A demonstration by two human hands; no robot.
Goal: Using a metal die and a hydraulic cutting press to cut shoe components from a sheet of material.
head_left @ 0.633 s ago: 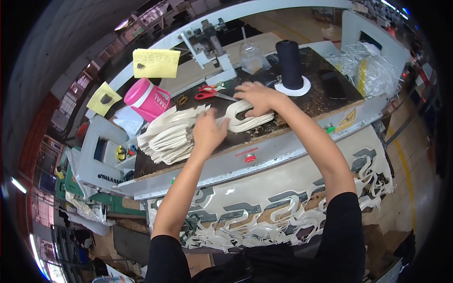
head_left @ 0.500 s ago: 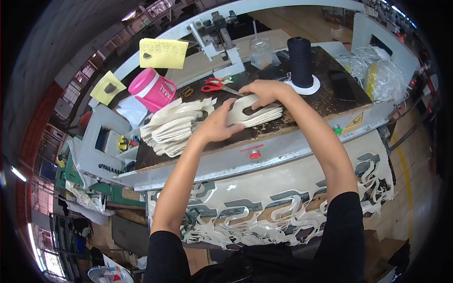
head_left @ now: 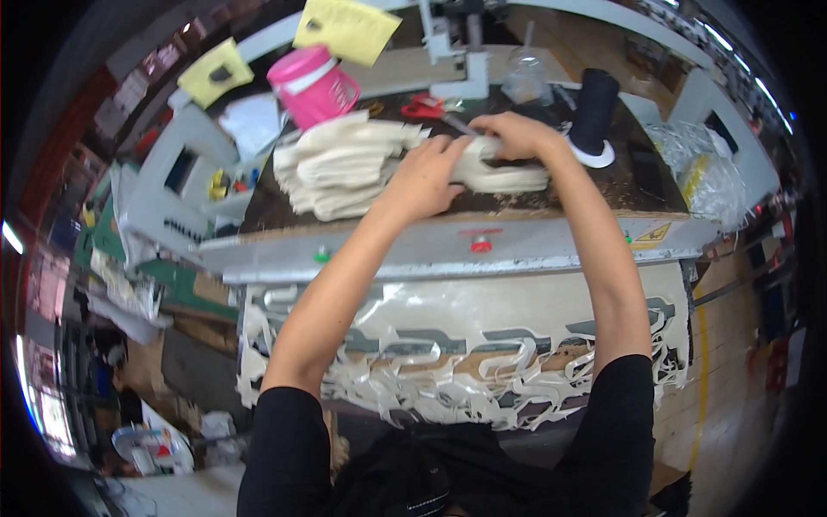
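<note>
- Stack of cream U-shaped cut pieces laid on dark worktop, right of middle, near front edge.
- Left end of stack clasped by left hand, thumb at front, fingers toward back.
- Back of stack reached over by right hand, fingers bent; firm grip or mere contact cannot be told, blurred.
- Larger, looser pile of cream pieces set just left of left hand, layers fanned.
- Red-handled scissors placed behind the stack, blades pointed toward right hand.
- Dark thread cone stood on white disc, right of right hand.
- Clear plastic cup with straw seen farther back.
- Pink jug with white band stood behind loose pile, tilted in view.
- Red button mounted on grey front panel.
- Below panel, cream sheet with cut-outs spread, lower edge shredded into strips.
</note>
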